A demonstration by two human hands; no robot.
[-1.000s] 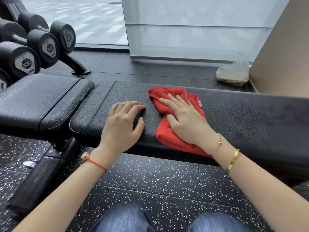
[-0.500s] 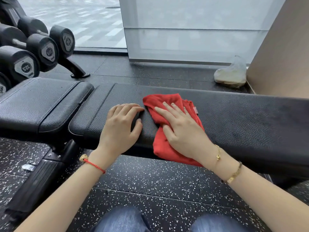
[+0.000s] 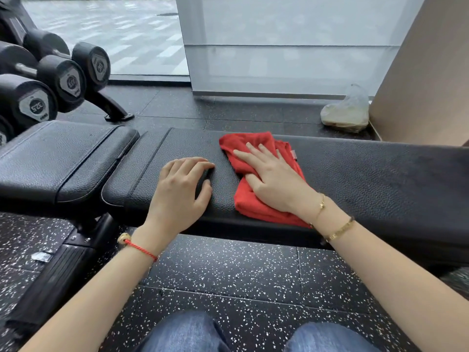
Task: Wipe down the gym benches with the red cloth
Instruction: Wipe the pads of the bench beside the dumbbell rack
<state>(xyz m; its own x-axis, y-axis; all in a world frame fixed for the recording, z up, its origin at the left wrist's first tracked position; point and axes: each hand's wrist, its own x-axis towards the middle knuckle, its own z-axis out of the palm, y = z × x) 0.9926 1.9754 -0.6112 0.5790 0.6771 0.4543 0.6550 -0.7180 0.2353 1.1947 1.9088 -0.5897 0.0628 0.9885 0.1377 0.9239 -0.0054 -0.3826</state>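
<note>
The crumpled red cloth (image 3: 256,199) lies across the long black textured-leather padded counter (image 3: 380,179), its near edge draping over the counter's front side. The right hand (image 3: 274,181) presses flat on the cloth, fingers straight and spread, grip apart. The left hand (image 3: 180,191) rests on bare padding just beside the cloth, fingers bent with the tips on the surface, holding nothing, grip apart. A red string bracelet (image 3: 140,247) sits on the left wrist; 2 gold bracelets (image 3: 330,222) sit on the right wrist. To the left, a second black padded seat section (image 3: 55,158) adjoins the counter, separated by a narrow gap. Behind it stand black round-headed dumbbells (image 3: 50,85) on a rack. A translucent plastic bag (image 3: 347,110) lies on the black speckled rubber floor (image 3: 228,270) beyond the counter, against the beige wall (image 3: 426,80).
</note>
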